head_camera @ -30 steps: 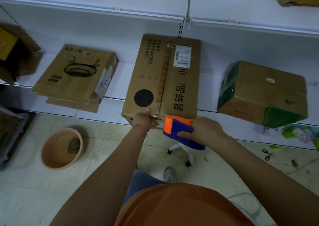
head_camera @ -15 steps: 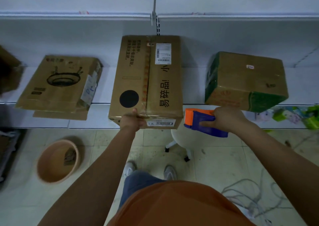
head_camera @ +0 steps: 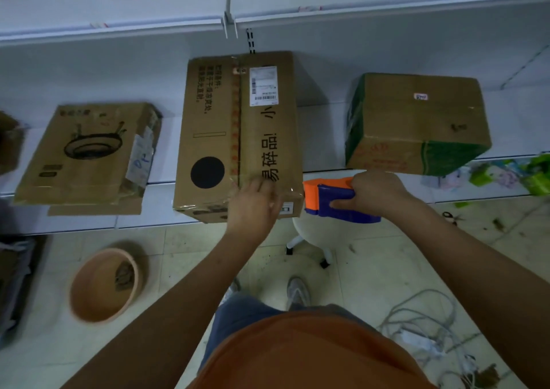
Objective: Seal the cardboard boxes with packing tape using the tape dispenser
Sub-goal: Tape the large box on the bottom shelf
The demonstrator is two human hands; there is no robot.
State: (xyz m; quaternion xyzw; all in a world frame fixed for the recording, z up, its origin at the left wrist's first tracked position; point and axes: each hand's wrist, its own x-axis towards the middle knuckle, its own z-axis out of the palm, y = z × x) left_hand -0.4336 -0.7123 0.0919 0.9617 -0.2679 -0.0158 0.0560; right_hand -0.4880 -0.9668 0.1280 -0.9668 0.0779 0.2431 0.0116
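Head view: our left hand (head_camera: 256, 207) presses flat on the middle box (head_camera: 238, 133), near edge, apparently smoothing tape. Right hand (head_camera: 378, 192) grips the dispenser (head_camera: 327, 196) at 3 o'clock. Neighbouring boxes remain.

Dim, flat indoor light with a cool bluish cast on the white shelf (head_camera: 89, 219); no visible lamp. Soft shadow right of the tall cardboard box (head_camera: 238, 133) on the back wall, another under the shelf edge. Faint sheen on clear tape near the box's front corner. Slight motion blur on the left hand (head_camera: 253, 207). Strong wide-angle bowing of shelf lines toward the edges. Smeared, soft detail at far left and right. Grainy dark forearms.
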